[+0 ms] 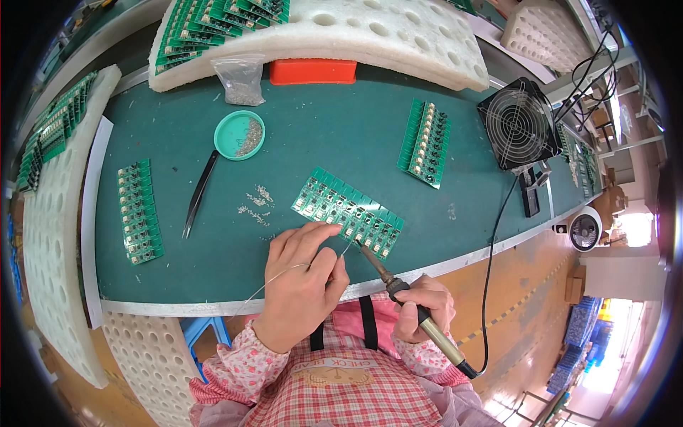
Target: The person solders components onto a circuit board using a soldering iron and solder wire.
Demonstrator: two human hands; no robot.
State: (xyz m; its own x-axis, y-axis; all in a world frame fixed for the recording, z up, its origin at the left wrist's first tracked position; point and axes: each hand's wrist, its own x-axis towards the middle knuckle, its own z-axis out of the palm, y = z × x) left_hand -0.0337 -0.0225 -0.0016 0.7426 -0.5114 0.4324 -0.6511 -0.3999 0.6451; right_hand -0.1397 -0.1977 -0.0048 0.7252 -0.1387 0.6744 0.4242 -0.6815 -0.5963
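Observation:
A green circuit board panel (324,197) lies at a slant on the green bench mat in front of me. My left hand (302,274) rests at its near edge, fingers closed round a thin solder wire (267,283) whose end reaches the board. In my right hand (427,306) is a soldering iron (425,322), gripped round its dark handle. The iron's tip meets the board's near edge, close to the wire's end. Small loose parts (257,203) are scattered left of the panel. Black tweezers (200,193) lie further left.
A round turquoise dish (223,135) holds tiny parts beside a plastic bag (242,78) and a red tray (313,72). More board panels (140,213) lie left and stacked (425,142) right. White foam racks (398,35) line the back. A black fan (519,122) and the iron's cord (491,277) are at right.

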